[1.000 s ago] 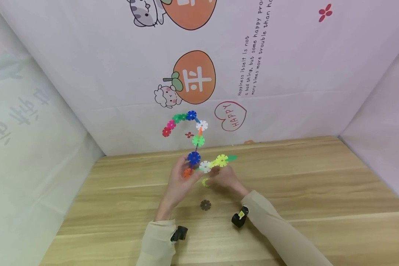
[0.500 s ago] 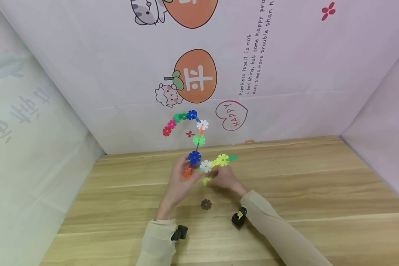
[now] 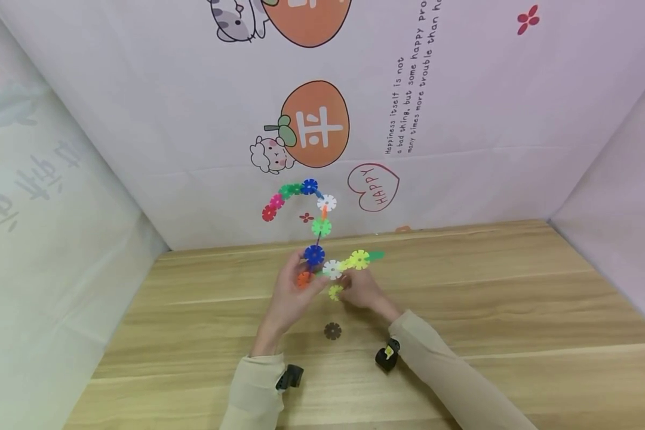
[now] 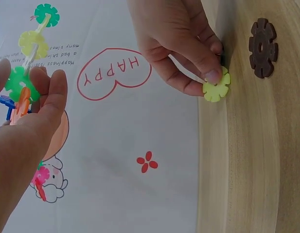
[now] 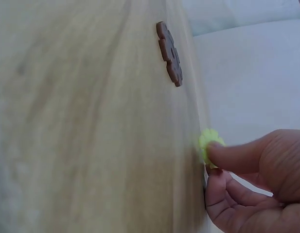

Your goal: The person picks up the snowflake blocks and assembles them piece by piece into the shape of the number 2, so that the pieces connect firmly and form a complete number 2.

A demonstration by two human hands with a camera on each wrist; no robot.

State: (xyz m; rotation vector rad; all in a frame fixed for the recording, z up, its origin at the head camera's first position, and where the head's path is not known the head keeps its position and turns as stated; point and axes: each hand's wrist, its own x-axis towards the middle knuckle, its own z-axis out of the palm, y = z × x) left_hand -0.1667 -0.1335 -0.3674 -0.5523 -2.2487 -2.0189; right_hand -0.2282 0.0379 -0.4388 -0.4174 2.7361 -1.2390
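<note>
My left hand (image 3: 292, 295) holds up a curved chain of plastic snowflake discs, gripping it near the orange disc (image 3: 303, 279) and the large blue disc (image 3: 314, 255). From there the chain climbs past a white disc (image 3: 326, 203) to a red end disc (image 3: 269, 212). A shorter branch runs right through a yellow disc (image 3: 359, 259) to a green one (image 3: 376, 255). Below that branch, my right hand (image 3: 362, 289) pinches a loose yellow snowflake disc (image 4: 216, 86) between thumb and fingers, close to the tabletop. Something dark, partly hidden, shows behind its fingers in the left wrist view.
A brown snowflake disc (image 3: 332, 331) lies flat on the wooden table (image 3: 193, 334), nearer to me than both hands. Printed fabric walls (image 3: 451, 179) stand behind the table and at both sides. Each sleeve carries a small black wrist camera (image 3: 290, 377).
The loose yellow disc in my right hand has turned and shows more of its face, with the fingers shifting slightly. My left hand and the chain stay nearly still.
</note>
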